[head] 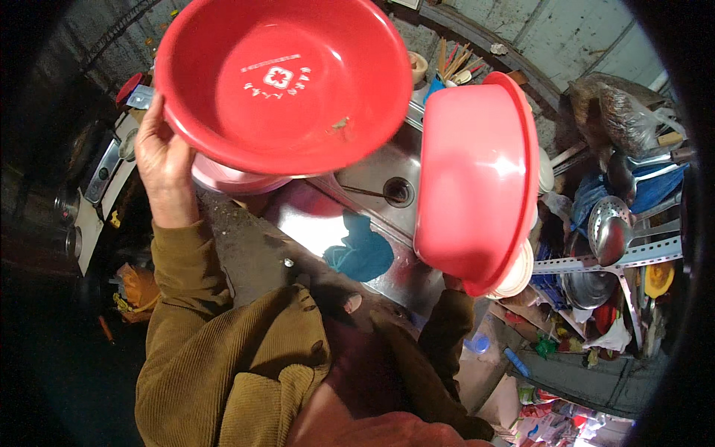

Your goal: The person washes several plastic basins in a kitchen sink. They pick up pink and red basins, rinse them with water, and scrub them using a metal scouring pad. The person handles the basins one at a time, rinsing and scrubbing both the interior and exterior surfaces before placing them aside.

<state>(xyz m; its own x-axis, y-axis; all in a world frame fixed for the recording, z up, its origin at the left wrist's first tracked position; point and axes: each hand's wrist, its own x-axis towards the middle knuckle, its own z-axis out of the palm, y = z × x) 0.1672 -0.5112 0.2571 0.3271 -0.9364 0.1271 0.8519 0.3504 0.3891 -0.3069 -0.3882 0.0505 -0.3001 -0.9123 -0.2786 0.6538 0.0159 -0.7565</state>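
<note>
My left hand point(166, 159) grips the rim of a large red plastic basin point(234, 112), thumb at its left edge. The basin is tilted so its inside faces me; it bears white print and a small worn patch. My right hand point(453, 283) is at the lower edge of a second basin point(475, 173), a lighter red plastic one turned on its side, and holds it up; most of that hand is hidden behind it. Below both lies a stainless steel sink point(371, 173) with a drain point(399, 191) and thin sticks across it. A teal cloth point(360, 251) lies on the steel drainboard.
A pink basin point(234, 180) sits under the red one. Chopsticks point(455, 61) stand in a holder at the back. On the right are a rack point(609, 262) with ladles, a skimmer point(609, 215) and plastic bags point(625, 117). A stove point(103, 173) is at left.
</note>
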